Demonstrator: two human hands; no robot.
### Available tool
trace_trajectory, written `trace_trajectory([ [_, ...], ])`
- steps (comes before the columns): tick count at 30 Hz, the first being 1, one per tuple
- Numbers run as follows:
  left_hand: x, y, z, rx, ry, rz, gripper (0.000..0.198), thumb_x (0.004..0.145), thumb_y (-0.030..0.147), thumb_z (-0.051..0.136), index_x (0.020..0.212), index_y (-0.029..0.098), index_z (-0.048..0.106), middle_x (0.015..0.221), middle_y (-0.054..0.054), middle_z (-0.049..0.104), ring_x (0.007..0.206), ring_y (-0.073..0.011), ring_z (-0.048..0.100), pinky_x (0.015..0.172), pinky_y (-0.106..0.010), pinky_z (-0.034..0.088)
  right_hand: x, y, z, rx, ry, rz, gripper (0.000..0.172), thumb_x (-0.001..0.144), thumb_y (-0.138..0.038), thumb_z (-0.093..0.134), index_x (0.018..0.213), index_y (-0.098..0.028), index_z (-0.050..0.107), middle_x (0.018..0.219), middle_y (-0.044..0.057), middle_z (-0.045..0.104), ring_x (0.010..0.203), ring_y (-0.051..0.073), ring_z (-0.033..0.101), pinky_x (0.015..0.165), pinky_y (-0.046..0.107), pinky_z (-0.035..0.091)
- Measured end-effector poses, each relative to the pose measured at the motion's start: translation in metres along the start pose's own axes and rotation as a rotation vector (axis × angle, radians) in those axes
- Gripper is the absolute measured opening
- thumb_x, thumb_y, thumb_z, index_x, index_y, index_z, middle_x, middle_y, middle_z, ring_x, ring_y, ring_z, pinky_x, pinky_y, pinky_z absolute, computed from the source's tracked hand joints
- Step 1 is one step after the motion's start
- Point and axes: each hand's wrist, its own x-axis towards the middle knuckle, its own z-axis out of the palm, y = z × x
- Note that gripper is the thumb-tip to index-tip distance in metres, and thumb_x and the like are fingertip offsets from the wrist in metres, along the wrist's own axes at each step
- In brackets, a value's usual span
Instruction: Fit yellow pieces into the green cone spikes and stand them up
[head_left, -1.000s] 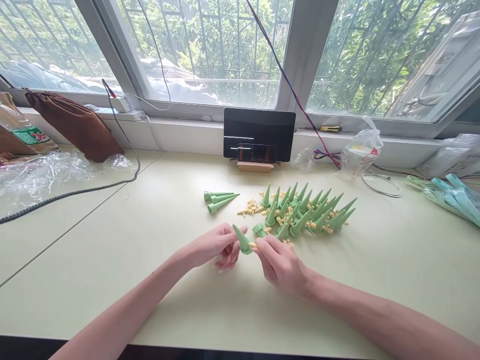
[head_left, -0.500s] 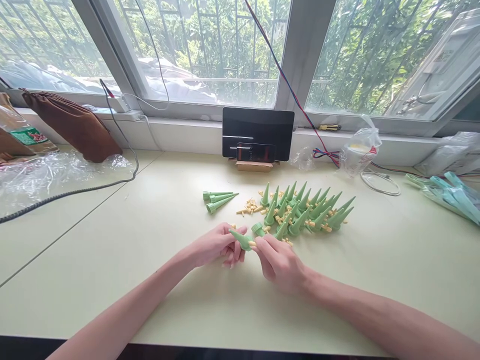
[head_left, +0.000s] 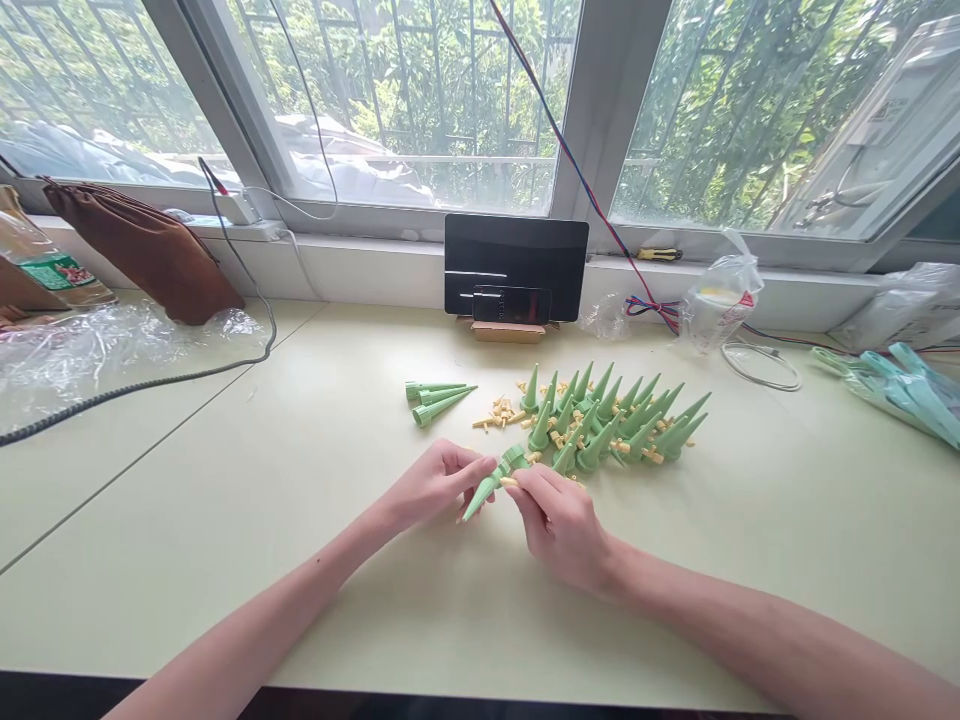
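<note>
A clear bag encloses a cup beyond green spikes.

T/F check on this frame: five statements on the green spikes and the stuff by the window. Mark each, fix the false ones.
1. The tapered green plastic spike between the two hands points its tip away from the window. True.
2. The black rectangular screen lies flat on the desk. False: the black rectangular screen stands upright.
3. Three loose green plastic spikes lie left of the small pale-yellow plastic parts. True.
4. The brown drawstring bag sits right of the screen. False: the brown drawstring bag is at the left.
5. A yellow-and-black cutter lies on the white sill. True.
</note>
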Motion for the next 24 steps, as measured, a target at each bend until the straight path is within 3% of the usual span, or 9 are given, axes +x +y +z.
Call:
trace_trajectory([
  [5,0.001,-0.002,0.001,0.095,0.075,0.179,0.051,0.095,0.049,0.054,0.061,0.013,0.063,0.058,-0.001,0.055,0.054,-0.0105,0.051,0.054,-0.021,0.042,0.003,0.000,0.001,0.086,0.037,0.054,0.023,0.101,-0.015,0.044,0.080,-0.019,0.051,0.068,-0.001,0.045,0.058,0.011,0.036,0.055,0.024,0.031],
  [9,0.001,0.000,0.002,0.124,0.124,0.242,0.046,0.093,0.042,0.059,0.056,0.013,0.059,0.064,-0.001,0.051,0.056,-0.0103,0.051,0.053,-0.021,0.045,0.005,-0.002,0.000,0.133,0.040,0.123,0.024,0.101,-0.017,0.046,0.077,-0.019,0.051,0.065,-0.002,0.046,0.057,0.011,0.038,0.054,0.023,0.031],
  [16,0.002,0.000,0.004,0.237,0.193,0.287,0.030,0.090,0.031,0.062,0.068,0.012,0.071,0.075,-0.006,0.061,0.062,-0.0124,0.057,0.054,-0.022,0.049,0.007,-0.008,-0.002,0.287,-0.031,0.357,0.030,0.100,-0.027,0.047,0.071,-0.019,0.049,0.062,-0.003,0.045,0.053,0.010,0.037,0.049,0.023,0.029],
  [24,0.002,0.001,0.006,0.283,0.243,0.421,0.023,0.088,0.020,0.064,0.067,0.015,0.071,0.088,-0.006,0.068,0.069,-0.0116,0.061,0.057,-0.020,0.051,0.008,-0.014,-0.003,0.439,-0.043,0.528,0.032,0.100,-0.035,0.050,0.073,-0.018,0.054,0.057,-0.003,0.047,0.049,0.009,0.038,0.047,0.023,0.030],
])
